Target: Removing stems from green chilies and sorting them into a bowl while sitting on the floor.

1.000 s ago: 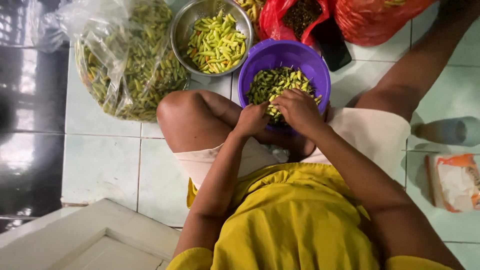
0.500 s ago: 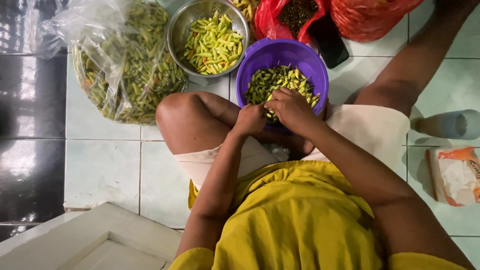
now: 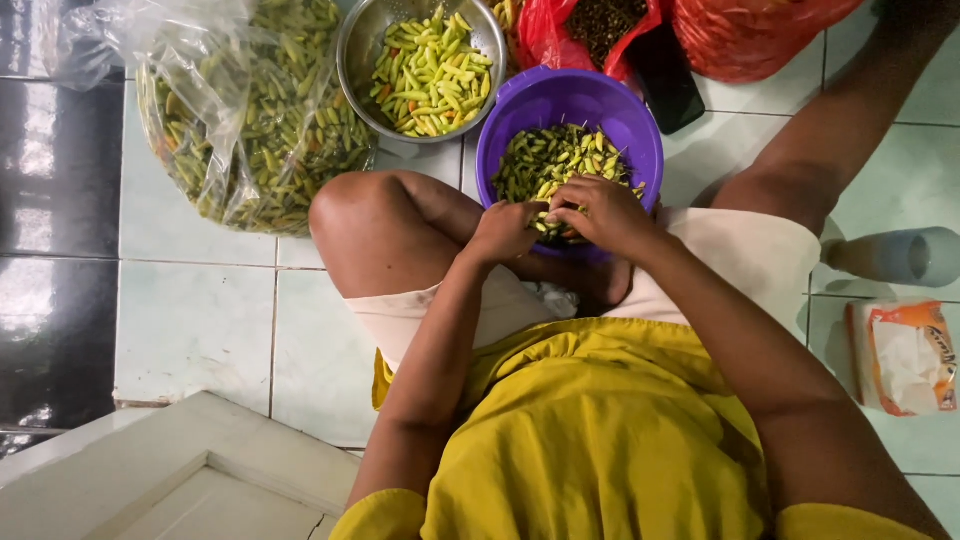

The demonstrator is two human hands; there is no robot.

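Pinch one small chili [image 3: 548, 212] between left hand [image 3: 503, 232] and right hand [image 3: 601, 213] — grips narrow on it — directly above the purple bowl [image 3: 520, 100], centre frame, dropping nothing onto floor tiles [image 3: 190, 320].

Soft, even indoor light — white glare on the dark floor tiles [image 3: 55, 170] at left, focus sharp.

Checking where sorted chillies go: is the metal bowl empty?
No, the metal bowl holds a heap of yellow-green chillies.
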